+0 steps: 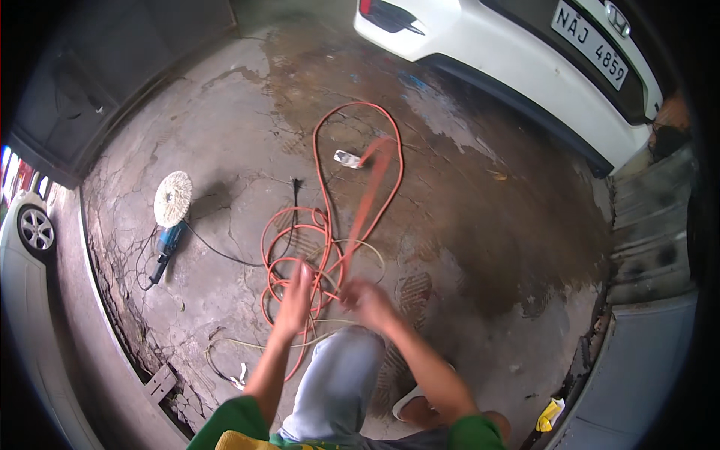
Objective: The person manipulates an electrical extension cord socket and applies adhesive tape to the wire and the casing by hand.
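Note:
A tangle of orange extension cord [396, 180] lies in loops on the floor ahead of me, partly lifted around my hands. My left hand [295, 298] is closed at the coils, its fingers partly hidden. Close to its right, my right hand [365, 301] is blurred by motion, closed on the orange cord. From there a smeared stretch of cord rises toward a white outlet box [346, 158]. A thin pale yellowish cord [240, 342] runs beneath the loops. Left of the coils rests a blue polisher [169, 241] with a round white wool pad [173, 199].
The polisher's black plug [296, 184] lies beyond the loops. A white car [510, 56] stands at the far right, another car [30, 255] at the left. Near the right edge is a yellow and white packet [550, 414]. The concrete floor [480, 247] is cracked and stained.

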`<state>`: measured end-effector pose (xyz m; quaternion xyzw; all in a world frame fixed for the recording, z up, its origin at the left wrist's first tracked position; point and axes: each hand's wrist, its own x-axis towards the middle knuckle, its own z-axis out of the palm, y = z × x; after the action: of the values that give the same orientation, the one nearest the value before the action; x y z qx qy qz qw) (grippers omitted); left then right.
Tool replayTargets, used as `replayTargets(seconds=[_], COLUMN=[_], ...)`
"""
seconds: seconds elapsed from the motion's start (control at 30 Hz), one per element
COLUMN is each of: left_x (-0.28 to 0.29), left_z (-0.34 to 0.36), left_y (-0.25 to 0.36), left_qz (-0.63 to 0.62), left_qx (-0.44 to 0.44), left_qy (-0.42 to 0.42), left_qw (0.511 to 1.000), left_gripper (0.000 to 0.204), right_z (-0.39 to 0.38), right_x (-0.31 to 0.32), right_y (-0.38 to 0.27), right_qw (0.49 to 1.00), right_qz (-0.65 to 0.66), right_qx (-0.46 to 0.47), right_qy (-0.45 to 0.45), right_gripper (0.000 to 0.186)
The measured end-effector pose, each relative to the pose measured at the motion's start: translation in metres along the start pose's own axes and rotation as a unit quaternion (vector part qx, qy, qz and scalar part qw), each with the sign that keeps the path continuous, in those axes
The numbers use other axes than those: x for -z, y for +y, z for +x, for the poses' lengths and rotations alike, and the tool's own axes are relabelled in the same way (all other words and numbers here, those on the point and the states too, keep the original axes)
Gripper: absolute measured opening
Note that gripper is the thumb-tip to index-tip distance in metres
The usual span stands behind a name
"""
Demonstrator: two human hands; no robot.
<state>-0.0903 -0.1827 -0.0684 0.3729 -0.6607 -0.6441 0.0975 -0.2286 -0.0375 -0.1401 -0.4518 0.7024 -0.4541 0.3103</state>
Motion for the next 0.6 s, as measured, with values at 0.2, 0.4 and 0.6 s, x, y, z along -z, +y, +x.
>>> replayTargets(seconds=[0.2, 0.4, 0.6], left_x=[-0.005, -0.088, -0.136], left_z=[0.102, -0.016, -0.154], left_y=[0.064, 0.094, 0.052], left_qz=[-0.347, -0.057, 0.24], left_qx=[-0.01, -0.067, -0.153], left_qy=[-0.004, -0.17, -0.507], left_qw=[0.938, 0.982, 0.813], left_gripper=[0.059, 0.031, 0.04], right_z=[-0.04, -0.095, -0.069], right_x=[0.036, 0.15, 0.189], right_y=[-0.04, -0.077, -0.149], right_qw=[0.998, 0.93, 0.812], right_qz=[-0.003, 0.256, 0.52], right_qx=[-0.063, -0.212, -0.212], right_qy=[0.024, 0.158, 0.162], right_gripper=[0.031, 0.066, 0.082])
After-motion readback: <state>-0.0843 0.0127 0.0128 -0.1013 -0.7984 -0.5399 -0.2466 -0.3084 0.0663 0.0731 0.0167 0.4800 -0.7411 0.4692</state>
